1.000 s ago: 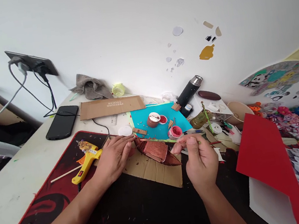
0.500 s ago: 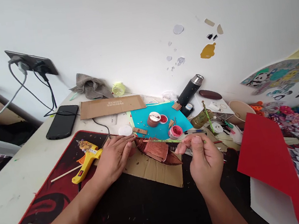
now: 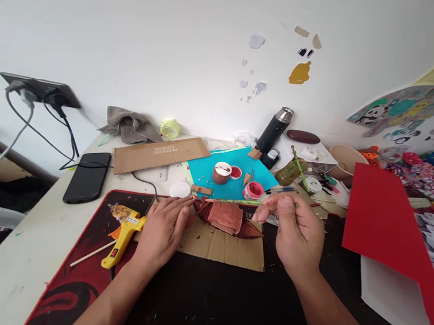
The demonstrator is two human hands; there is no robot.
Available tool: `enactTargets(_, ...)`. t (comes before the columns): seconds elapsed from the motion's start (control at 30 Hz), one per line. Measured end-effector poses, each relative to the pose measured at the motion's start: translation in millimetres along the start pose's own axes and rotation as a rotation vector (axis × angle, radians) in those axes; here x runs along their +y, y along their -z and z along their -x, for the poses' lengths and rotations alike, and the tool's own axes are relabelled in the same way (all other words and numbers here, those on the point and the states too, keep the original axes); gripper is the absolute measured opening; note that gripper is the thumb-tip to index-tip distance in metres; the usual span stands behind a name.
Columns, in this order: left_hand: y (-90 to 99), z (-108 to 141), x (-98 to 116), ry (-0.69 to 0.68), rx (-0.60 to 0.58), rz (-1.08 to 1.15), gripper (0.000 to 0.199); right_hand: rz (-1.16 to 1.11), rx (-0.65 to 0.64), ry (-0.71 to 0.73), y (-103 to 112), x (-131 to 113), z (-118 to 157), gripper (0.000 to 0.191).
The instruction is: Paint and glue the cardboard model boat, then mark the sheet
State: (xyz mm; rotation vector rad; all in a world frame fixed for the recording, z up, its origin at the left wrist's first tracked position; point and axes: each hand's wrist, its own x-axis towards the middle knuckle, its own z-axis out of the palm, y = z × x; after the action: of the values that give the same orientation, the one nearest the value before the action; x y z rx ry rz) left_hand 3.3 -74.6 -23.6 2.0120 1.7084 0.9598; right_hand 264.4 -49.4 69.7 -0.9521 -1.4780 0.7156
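Note:
A small brown-painted model boat [image 3: 225, 217] with a raised reddish-brown cover lies on a sheet of corrugated cardboard [image 3: 221, 255]. At the boat's left tip, my left hand [image 3: 164, 222] has its fingers stretched long and close together, with the fingertips and thumb holding that end. My right hand [image 3: 294, 221] pinches a green-patterned paintbrush [image 3: 242, 202] between thumb and fingers. The brush reaches leftward over the boat, its tip near the far left end. Behind the boat stand an open jar of brown paint [image 3: 222, 173] and an open pink-rimmed jar [image 3: 253, 191].
A yellow glue gun [image 3: 121, 241] and a thin stick [image 3: 93, 253] lie left of my left hand. Blue paper [image 3: 201, 167] carries the jars and scraps. Further back are a phone [image 3: 88, 177], a cardboard strip [image 3: 132, 158] and a flask [image 3: 274, 129]. Red card [image 3: 379, 215] stands at right.
The brush tip has shifted left and slightly away from me, toward the boat's left end. My left hand keeps its place there. The view has shifted a little.

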Motion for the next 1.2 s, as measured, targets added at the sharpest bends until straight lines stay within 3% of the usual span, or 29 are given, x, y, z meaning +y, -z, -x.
enactTargets(0.13,0.1,0,0,0.008,0.016,0.005,0.059,0.015,-0.044,-0.002,-3,0,1,0.037)
enactTargets(0.37,-0.3,1,0,0.012,0.008,-0.015,0.058,-0.025,0.003,0.000,0,1,1,0.034)
enactTargets(0.53,-1.4,1,-2,0.008,0.017,0.003,0.058,-0.004,-0.065,-0.016,-2,1,3,0.035)
enactTargets(0.73,-1.2,1,-2,0.009,0.020,0.009,0.058,-0.020,0.001,-0.015,1,1,2,0.035)
enactTargets(0.97,-1.4,1,-3,-0.001,0.035,-0.004,0.060,-0.002,-0.071,-0.020,0,1,5,0.038)
enactTargets(1.2,-0.1,2,-10,-0.022,0.056,0.003,0.055,0.037,0.057,0.059,28,1,-2,0.031)
